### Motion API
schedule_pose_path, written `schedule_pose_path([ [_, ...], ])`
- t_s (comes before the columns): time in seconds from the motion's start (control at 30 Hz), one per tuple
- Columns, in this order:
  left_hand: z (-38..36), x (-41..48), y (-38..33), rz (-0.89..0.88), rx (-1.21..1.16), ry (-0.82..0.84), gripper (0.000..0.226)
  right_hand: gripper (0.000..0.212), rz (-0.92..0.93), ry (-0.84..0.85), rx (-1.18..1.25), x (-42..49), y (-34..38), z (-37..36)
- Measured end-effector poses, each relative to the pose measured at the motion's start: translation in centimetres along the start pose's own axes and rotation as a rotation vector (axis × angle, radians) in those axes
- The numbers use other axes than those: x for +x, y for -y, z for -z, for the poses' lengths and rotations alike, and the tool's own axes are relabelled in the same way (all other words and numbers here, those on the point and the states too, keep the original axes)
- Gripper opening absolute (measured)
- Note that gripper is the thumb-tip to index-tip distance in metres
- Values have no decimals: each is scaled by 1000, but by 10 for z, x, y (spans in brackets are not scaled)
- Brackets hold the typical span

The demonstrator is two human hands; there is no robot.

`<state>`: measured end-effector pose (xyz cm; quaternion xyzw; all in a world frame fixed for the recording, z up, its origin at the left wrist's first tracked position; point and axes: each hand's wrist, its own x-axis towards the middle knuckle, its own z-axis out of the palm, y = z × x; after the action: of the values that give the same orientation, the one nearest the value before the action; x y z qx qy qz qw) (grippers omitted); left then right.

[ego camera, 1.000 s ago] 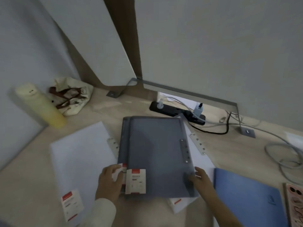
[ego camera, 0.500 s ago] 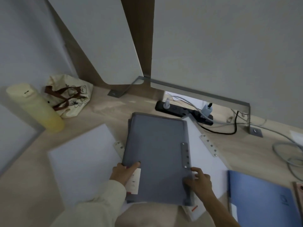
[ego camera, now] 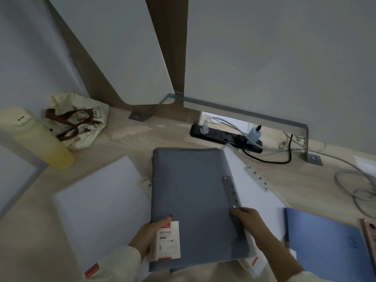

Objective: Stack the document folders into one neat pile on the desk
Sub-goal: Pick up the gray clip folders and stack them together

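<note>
A grey folder lies on top of another grey one in the middle of the desk, over a white folder that juts out on its right. My left hand grips the pile's near-left edge beside a white label. My right hand presses on the grey folder's right side at its metal clip strip. A second white folder lies flat to the left. At the near right sits a blue folder, apart from the pile.
A yellow bottle and a cloth bag stand at the back left. A black power strip with plugs and cables runs along the back and right. A pink object shows at the right edge.
Both hands have slid along the grey pile's near edges; the left now grips the near-left edge by the label, and the grey folders sit more squarely aligned.
</note>
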<state>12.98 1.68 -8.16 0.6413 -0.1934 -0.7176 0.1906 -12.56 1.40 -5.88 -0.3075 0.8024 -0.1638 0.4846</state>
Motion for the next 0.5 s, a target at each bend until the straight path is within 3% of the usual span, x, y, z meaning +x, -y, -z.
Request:
schedule_pose_path([
  [0.2, -7, -5, 5, -8, -100, 5, 20, 36, 75, 33, -112, -4, -12, 1],
  [0.33, 2, -11, -6, -115, -72, -36, 41, 25, 132, 17, -64, -5, -19, 6],
  [0.5, 42, -30, -18, -258, -26, -122, 43, 52, 168, -104, -396, -3, -34, 7],
])
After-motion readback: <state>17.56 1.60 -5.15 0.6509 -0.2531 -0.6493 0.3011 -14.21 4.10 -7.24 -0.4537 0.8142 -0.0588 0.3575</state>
